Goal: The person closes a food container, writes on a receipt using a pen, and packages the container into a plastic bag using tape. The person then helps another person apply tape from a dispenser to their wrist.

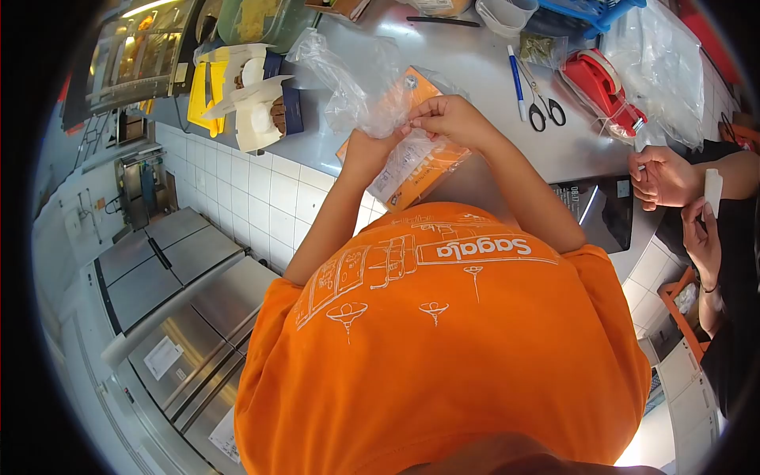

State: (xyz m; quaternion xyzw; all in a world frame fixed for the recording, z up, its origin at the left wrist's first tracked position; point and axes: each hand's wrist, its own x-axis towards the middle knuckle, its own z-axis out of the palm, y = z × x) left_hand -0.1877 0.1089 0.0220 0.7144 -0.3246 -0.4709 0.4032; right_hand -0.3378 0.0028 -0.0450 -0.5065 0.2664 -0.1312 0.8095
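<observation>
An orange box with white print lies inside a clear plastic bag at the near edge of the metal table. My left hand is closed on the bunched plastic above the box. My right hand pinches the same gathered part of the bag, its fingertips meeting those of my left hand. Between the fingertips, the exact fold of plastic is too small to make out. A pale paper with print shows on the box under the plastic.
Scissors and a blue marker lie right of my hands, before a red tape dispenser. Open boxes stand at left. At far right, another person's hands hold a whitish strip. Clear plastic bags lie behind.
</observation>
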